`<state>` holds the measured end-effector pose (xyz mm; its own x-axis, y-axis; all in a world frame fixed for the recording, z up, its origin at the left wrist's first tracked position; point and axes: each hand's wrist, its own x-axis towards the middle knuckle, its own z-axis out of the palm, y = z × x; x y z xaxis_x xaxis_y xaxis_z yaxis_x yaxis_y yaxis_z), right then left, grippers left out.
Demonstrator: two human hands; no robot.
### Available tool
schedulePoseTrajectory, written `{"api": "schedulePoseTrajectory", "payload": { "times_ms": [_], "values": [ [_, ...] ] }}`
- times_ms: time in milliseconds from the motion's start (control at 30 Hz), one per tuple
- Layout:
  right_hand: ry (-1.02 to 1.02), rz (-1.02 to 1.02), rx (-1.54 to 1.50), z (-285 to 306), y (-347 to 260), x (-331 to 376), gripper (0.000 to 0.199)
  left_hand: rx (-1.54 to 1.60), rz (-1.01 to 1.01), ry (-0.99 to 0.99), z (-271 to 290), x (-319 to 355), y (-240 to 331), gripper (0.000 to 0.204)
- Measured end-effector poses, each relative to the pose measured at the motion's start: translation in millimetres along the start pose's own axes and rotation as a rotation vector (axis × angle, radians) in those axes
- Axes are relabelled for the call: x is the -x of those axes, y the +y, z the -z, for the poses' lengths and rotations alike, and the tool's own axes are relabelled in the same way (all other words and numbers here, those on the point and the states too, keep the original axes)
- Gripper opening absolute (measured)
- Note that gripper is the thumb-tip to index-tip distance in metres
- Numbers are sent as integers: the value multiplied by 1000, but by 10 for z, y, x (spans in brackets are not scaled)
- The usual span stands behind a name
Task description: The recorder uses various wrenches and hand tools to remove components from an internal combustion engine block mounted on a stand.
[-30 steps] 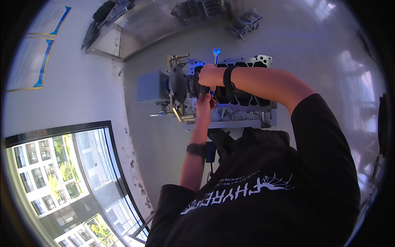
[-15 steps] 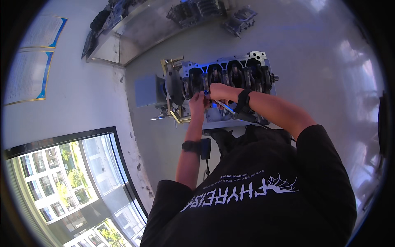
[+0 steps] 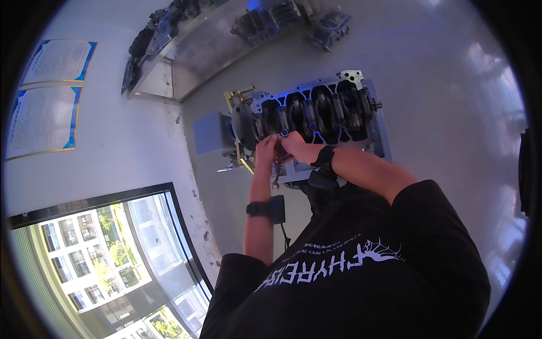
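Note:
A combination wrench (image 3: 278,166) points toward me between my two hands, its ring end showing above the fingers and its open jaw below. My left hand (image 3: 266,151) is closed, fingertips pressed near the ring end. Against it from the other side, my right hand (image 3: 297,148) is also closed around the upper part of the wrench; its fingers are partly hidden. Both hands are over the near edge of an engine block (image 3: 333,85), whose crankshaft (image 3: 324,110) lies exposed in the dark bays. Whether the wrench touches a bolt cannot be made out.
A round plate (image 3: 244,127) with brass-coloured brackets holds the block's left end, beside a grey box (image 3: 212,133). Beyond stands a metal bench (image 3: 209,59) with engine parts. Another casting (image 3: 329,29) sits behind the block. A wall with a window is to the left.
The wrench has swung from slanting rightward under my right hand to pointing toward me between both hands. My right hand has dropped slightly nearer, and the view has shifted a little.

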<state>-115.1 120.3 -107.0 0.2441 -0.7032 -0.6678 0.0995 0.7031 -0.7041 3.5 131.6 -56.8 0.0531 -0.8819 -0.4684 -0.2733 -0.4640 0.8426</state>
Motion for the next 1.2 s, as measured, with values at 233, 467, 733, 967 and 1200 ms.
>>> {"api": "schedulePoseTrajectory", "payload": {
  "times_ms": [233, 467, 733, 967, 1200],
  "values": [
    [-55, 41, -328, 42, -61, 401, 34, 275, 28, -84, 101, 164, 68, 25],
    [-321, 163, 706, 540, -791, 456, 45, 212, 68, -76, -95, 262, 41, 20],
    [-515, 471, 2007, 357, -1632, 380, 27, 223, 71, -169, -241, 237, -193, 17],
    [-469, 978, 2312, -97, -1560, 307, 23, 193, 83, -150, -140, 293, -299, 18],
    [-427, 668, 2636, -412, -1237, -361, 13, 205, 100, -135, -119, 297, -332, 18]
  ]
}}
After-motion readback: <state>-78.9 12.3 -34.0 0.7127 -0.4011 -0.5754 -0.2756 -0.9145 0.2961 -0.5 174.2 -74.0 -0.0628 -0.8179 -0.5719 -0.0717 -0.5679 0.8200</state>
